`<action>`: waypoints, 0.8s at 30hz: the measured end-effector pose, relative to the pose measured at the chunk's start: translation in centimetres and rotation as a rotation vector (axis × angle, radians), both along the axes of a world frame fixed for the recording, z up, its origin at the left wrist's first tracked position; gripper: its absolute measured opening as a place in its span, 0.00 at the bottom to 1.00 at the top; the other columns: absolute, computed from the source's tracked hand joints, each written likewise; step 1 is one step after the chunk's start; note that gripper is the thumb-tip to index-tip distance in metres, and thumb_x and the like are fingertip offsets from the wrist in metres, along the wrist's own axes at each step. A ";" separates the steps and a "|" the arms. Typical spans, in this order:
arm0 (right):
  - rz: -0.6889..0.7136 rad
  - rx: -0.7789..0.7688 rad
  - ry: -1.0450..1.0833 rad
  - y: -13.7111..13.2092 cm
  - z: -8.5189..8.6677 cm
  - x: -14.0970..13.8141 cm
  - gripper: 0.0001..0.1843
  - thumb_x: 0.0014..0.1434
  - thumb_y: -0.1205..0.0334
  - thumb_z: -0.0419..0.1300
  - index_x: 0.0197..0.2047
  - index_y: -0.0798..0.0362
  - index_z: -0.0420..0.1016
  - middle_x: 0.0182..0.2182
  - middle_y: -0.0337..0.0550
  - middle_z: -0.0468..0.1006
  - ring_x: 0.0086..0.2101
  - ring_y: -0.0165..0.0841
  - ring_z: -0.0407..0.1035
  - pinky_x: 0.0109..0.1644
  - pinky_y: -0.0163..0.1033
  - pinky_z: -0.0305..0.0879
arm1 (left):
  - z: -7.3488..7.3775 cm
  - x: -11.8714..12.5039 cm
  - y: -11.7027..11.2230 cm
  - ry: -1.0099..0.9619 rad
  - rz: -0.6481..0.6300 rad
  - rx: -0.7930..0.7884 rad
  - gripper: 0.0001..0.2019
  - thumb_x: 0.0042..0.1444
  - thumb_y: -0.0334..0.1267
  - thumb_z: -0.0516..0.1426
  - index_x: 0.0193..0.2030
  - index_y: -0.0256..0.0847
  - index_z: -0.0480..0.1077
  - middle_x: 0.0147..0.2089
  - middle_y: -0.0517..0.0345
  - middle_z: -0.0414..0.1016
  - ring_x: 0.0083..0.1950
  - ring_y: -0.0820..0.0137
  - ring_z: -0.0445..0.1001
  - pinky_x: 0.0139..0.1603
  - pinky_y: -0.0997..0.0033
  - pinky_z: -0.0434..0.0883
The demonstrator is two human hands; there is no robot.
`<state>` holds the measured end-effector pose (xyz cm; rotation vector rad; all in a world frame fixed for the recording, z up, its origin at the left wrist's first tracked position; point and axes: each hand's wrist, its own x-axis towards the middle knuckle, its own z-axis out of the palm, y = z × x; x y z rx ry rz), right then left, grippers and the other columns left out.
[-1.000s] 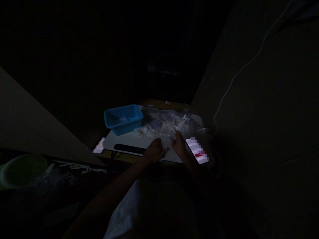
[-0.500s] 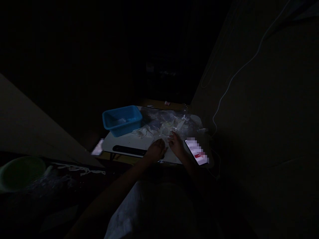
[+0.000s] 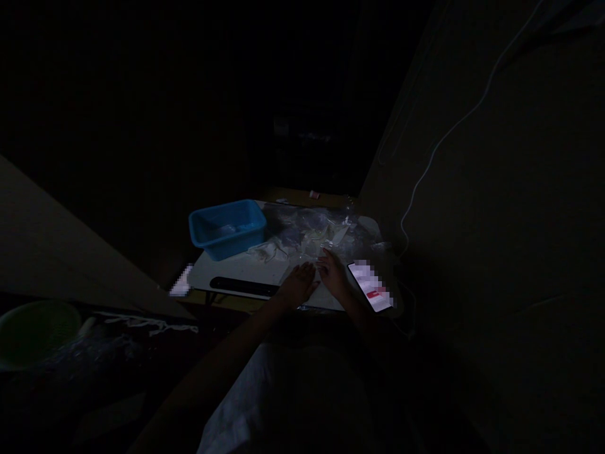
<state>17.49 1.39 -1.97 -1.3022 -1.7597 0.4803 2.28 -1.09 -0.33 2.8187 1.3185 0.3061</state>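
Some crumpled, glossy plastic, lengthwise along back edge of table, left hand and right hand nearer front, grips too dark to tell

White table between deeply shadowed walls

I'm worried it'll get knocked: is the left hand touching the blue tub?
Apart. The head view shows bare white tabletop between the left hand and the blue tub.

Dimness hides whether the left hand holds anything.
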 end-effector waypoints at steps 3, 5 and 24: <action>-0.082 0.067 -0.145 -0.8 1.0 0.7 0.32 0.48 0.74 0.48 0.58 0.51 0.53 0.42 0.43 0.73 0.43 0.33 0.67 0.48 0.42 0.63 | -0.1 -0.1 -0.1 -0.015 0.007 0.006 0.26 0.61 0.45 0.36 0.57 0.28 0.56 0.61 0.42 0.54 0.62 0.62 0.50 0.60 0.61 0.49; -0.139 0.099 -0.252 -1.2 1.4 1.3 0.30 0.49 0.74 0.48 0.57 0.52 0.55 0.41 0.43 0.74 0.45 0.35 0.65 0.50 0.43 0.60 | -0.1 -0.1 -0.1 -0.028 0.009 0.005 0.26 0.61 0.46 0.37 0.57 0.29 0.56 0.61 0.41 0.54 0.62 0.62 0.51 0.60 0.61 0.50; -0.137 0.085 -0.564 -1.6 1.9 2.1 0.24 0.49 0.74 0.48 0.51 0.59 0.62 0.41 0.47 0.75 0.48 0.34 0.63 0.57 0.47 0.42 | -0.2 -0.3 0.0 -0.122 -0.002 -0.032 0.26 0.60 0.45 0.38 0.56 0.28 0.57 0.60 0.39 0.55 0.62 0.61 0.51 0.60 0.60 0.51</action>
